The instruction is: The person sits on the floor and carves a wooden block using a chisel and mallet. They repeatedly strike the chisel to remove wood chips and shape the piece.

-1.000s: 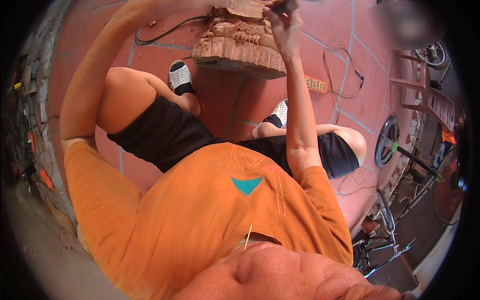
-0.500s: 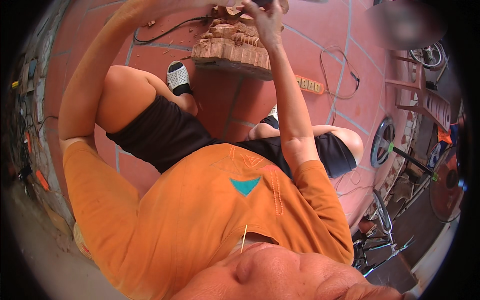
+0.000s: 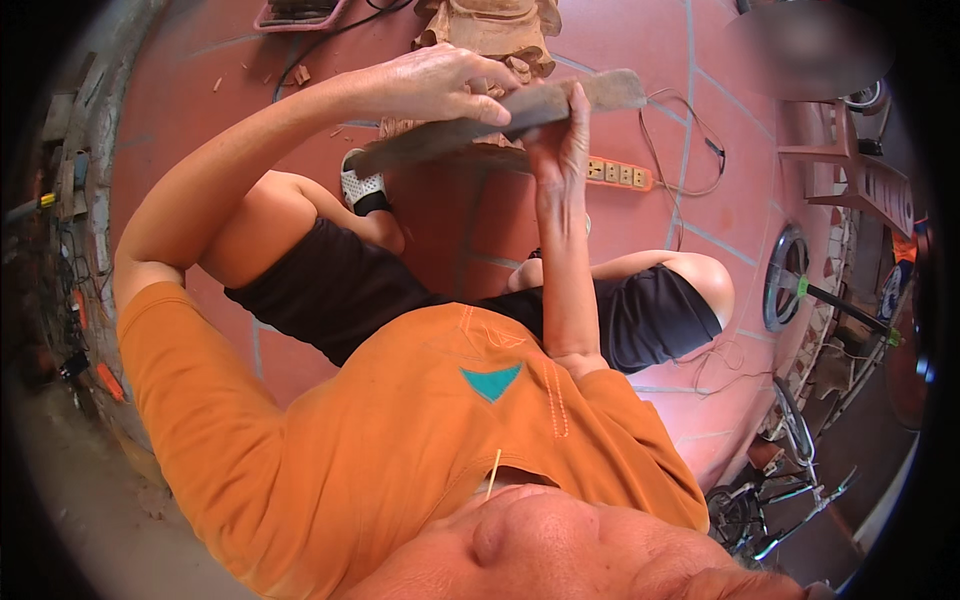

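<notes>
A person (image 3: 380, 430) is apparently positioning a long grey bar (image 3: 425, 142) before a carved block (image 3: 490, 32), right hand (image 3: 560, 140) gripping it, left hand (image 3: 435, 84) touching, its finger closure unclear, the next move seemingly calling for steady control.

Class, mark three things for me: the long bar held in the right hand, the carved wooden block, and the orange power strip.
Long bar (image 3: 540, 106), head view: its middle stretch.
Carved wooden block (image 3: 485, 30), head view: its upper carved part.
Orange power strip (image 3: 621, 174), head view: its socket face.
</notes>
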The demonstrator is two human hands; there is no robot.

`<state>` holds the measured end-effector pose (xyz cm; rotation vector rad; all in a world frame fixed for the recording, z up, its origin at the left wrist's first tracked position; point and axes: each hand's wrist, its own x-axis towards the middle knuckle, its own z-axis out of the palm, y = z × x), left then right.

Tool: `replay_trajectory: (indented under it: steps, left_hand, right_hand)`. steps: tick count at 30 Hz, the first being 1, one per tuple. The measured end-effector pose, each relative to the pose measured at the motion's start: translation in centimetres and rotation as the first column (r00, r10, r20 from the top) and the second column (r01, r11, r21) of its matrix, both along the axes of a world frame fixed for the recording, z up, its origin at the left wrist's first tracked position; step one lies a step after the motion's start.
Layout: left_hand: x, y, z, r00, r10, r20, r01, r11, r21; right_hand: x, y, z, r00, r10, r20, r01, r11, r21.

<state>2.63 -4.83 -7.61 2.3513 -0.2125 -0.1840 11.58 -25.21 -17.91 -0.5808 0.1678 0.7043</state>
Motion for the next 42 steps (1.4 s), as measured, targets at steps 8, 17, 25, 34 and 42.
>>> replay_trajectory:
  steps: [8, 17, 25, 34, 42]
  left_hand:
    - [2.0, 4.9, -9.2, 0.963, 0.189, -0.193, -0.098, 0.909, 0.405]
    - [1.9, 1.0, -14.0, 0.963, 0.262, 0.064, -0.261, 0.85, 0.457]
    - [2.7, 1.4, -14.5, 0.978, 0.128, 0.164, -0.191, 0.868, 0.458]
    - [2.4, 1.4, -13.8, 0.98, 0.184, 0.071, -0.196, 0.874, 0.445]
    - [2.5, 1.0, -14.0, 0.982, 0.139, 0.126, -0.185, 0.815, 0.549]
  right_hand:
    - [4.2, -3.3, -4.6, 0.996, -0.093, -0.001, 0.088, 0.95, -0.301]
    - [4.4, -2.4, -5.4, 0.981, -0.107, 0.159, 0.155, 0.931, -0.331]
    - [4.1, -2.3, -5.4, 0.974, -0.104, 0.203, 0.166, 0.933, -0.32]
    - [3.6, -2.1, -4.7, 0.97, -0.145, 0.196, 0.205, 0.921, -0.33]
    - [3.7, -1.9, -5.1, 0.958, -0.175, 0.228, 0.242, 0.917, -0.316]
